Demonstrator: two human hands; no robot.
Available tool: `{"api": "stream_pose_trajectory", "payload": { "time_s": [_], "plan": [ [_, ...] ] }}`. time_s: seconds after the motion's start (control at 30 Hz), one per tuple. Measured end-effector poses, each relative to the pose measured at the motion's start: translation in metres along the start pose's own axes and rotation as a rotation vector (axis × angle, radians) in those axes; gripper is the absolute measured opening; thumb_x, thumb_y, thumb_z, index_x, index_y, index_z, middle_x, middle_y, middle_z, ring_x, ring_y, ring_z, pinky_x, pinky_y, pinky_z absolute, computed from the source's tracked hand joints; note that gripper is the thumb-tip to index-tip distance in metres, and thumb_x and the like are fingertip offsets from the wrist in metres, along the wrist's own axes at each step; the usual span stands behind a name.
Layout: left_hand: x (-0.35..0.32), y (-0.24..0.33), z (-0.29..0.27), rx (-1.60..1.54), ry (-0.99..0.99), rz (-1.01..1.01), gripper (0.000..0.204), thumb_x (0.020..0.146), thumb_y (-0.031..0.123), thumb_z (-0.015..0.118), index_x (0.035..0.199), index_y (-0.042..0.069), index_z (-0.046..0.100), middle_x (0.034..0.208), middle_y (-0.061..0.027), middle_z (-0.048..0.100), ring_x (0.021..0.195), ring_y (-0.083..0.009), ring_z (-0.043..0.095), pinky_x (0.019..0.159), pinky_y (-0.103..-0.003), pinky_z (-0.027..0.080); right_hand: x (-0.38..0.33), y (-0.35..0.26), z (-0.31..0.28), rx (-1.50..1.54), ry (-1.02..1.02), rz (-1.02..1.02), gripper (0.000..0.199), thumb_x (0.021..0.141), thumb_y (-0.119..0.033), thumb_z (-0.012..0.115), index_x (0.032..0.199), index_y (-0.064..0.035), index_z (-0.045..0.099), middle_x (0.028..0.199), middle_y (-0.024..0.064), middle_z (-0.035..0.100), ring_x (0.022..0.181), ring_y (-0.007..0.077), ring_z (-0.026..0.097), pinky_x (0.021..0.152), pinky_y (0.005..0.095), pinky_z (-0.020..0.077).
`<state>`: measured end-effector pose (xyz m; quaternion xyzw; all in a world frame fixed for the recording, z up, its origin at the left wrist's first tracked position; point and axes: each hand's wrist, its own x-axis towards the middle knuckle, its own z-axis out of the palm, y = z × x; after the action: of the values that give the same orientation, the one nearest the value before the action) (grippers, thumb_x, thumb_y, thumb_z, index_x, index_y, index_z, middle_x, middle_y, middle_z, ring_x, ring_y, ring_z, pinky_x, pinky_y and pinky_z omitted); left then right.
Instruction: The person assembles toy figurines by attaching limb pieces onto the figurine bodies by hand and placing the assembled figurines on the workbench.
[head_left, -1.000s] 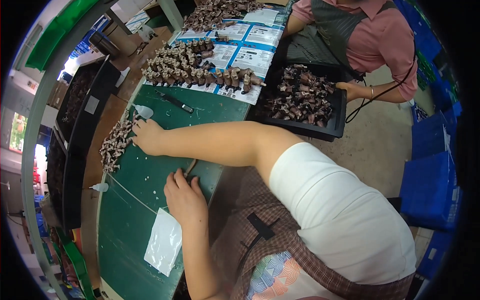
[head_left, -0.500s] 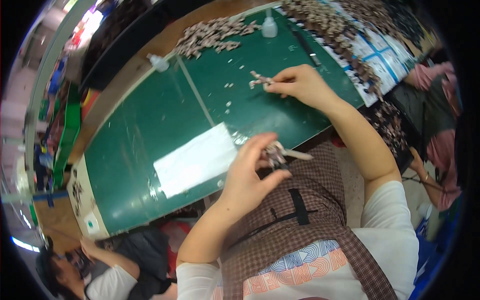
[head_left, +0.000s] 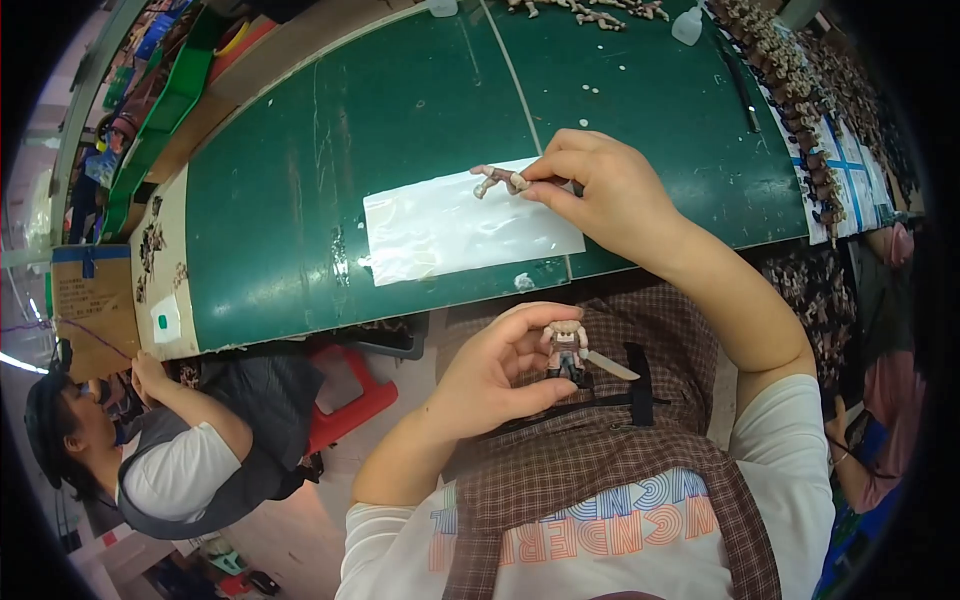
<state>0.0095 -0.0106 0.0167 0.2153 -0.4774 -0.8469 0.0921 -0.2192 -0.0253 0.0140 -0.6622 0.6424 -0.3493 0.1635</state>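
My left hand (head_left: 485, 372) is closed around a small toy figure (head_left: 566, 345), held upright in front of my checked apron. The figure is pale and brown with dark legs, and a pale blade-shaped piece (head_left: 612, 367) sticks out beside it. Above the table my right hand (head_left: 610, 195) pinches a second small figure (head_left: 502, 180) between thumb and fingertips, its body lying sideways. Below that figure, a glossy white sheet (head_left: 420, 235) lies on the green tabletop (head_left: 280, 190). My right fingers hide one end of the second figure.
Loose figures (head_left: 600, 18) and a white squeeze bottle (head_left: 687, 28) lie at the far edge. Crowded rows of figures (head_left: 800, 100) stand at the right, beside a dark slim tool (head_left: 740, 88). A co-worker (head_left: 190, 450) and a red stool (head_left: 350, 408) are at the left.
The view has swung left. My right hand has brought its figure leftward and nearer, from bare green tabletop to above the white sheet. The left hand's figure now faces up more plainly.
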Motion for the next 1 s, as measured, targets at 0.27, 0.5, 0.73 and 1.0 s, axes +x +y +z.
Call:
{"api": "stream_pose_trajectory", "payload": {
  "time_s": [0.27,0.5,0.73,1.0],
  "plan": [
    [-0.006,-0.011,-0.011,-0.222,0.005,0.06,0.068,0.077,-0.015,0.059,0.142,-0.006,0.038,0.145,-0.0171,0.042,0.127,-0.0307,0.052,0.106,-0.04,0.04,0.012,-0.01,0.028,-0.171,0.026,-0.167,0.014,0.083,-0.02,0.067,0.084,-0.0069,0.073,0.084,0.0049,0.062,0.085,0.0243,0.06,0.074,0.0375,0.0504],
    [-0.012,-0.005,-0.013,-0.165,-0.022,0.133,0.072,0.077,-0.014,0.063,0.143,-0.006,0.035,0.146,-0.0189,0.04,0.126,-0.031,0.052,0.106,-0.04,0.041,0.019,-0.012,0.04,-0.294,0.029,-0.241,0.012,0.082,-0.018,0.068,0.083,-0.0068,0.071,0.081,0.0038,0.059,0.081,0.0234,0.059,0.07,0.0362,0.0494],
    [-0.018,-0.001,-0.023,-0.162,0.122,0.183,0.071,0.08,-0.015,0.063,0.143,-0.001,0.036,0.138,-0.01,0.046,0.124,-0.021,0.051,0.1,-0.031,0.045,0.016,-0.012,0.038,-0.309,0.04,-0.256,0.011,0.081,-0.016,0.068,0.082,-0.0062,0.071,0.081,0.0041,0.06,0.081,0.0232,0.059,0.071,0.0354,0.0495],
    [-0.016,0.005,-0.025,-0.091,0.334,0.293,0.072,0.075,-0.01,0.071,0.139,-0.008,0.039,0.142,-0.019,0.045,0.121,-0.0231,0.054,0.103,-0.033,0.044,0.002,-0.023,0.027,-0.047,0.086,-0.068,0.011,0.083,-0.015,0.067,0.084,-0.0048,0.072,0.084,0.0045,0.066,0.076,0.0227,0.064,0.067,0.0337,0.0519]
  ]
}}
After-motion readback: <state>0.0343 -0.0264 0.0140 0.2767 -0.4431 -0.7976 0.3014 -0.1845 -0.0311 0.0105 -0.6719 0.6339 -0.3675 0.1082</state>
